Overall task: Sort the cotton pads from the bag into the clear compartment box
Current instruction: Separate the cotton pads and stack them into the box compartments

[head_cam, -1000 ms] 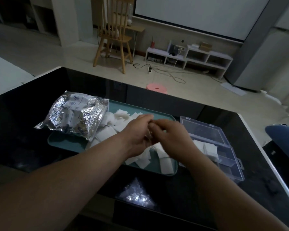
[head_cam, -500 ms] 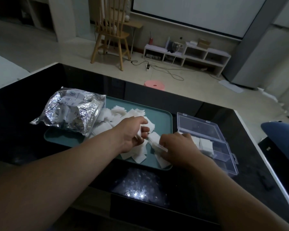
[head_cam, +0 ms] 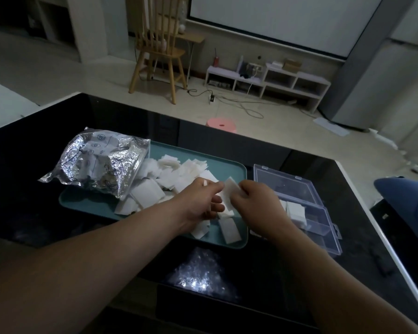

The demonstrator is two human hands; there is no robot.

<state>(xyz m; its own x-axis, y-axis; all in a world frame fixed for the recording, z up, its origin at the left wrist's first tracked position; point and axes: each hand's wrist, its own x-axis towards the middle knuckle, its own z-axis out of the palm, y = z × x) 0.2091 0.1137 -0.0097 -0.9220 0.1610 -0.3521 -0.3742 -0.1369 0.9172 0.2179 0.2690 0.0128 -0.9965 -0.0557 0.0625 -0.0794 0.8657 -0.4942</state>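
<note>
Over the tray [head_cam: 87,204], left hand [head_cam: 200,201] and right hand [head_cam: 253,203] together pinch one cotton pad [head_cam: 228,189]. Featherlight, floppy stuff; edge pinches should suit.

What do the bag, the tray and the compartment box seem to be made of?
The bag: silvery metallic foil or foil-coated film, shown by its sharp, shiny creases. The tray: probably plastic, smooth matte teal with rounded corners. The compartment box: clear hard plastic; the dark table shows through it.

One bag [head_cam: 99,162], one tray [head_cam: 82,203], one box [head_cam: 285,186], one chair [head_cam: 157,51] and one stool [head_cam: 221,124] show; the pads [head_cam: 150,191] are past counting
</note>
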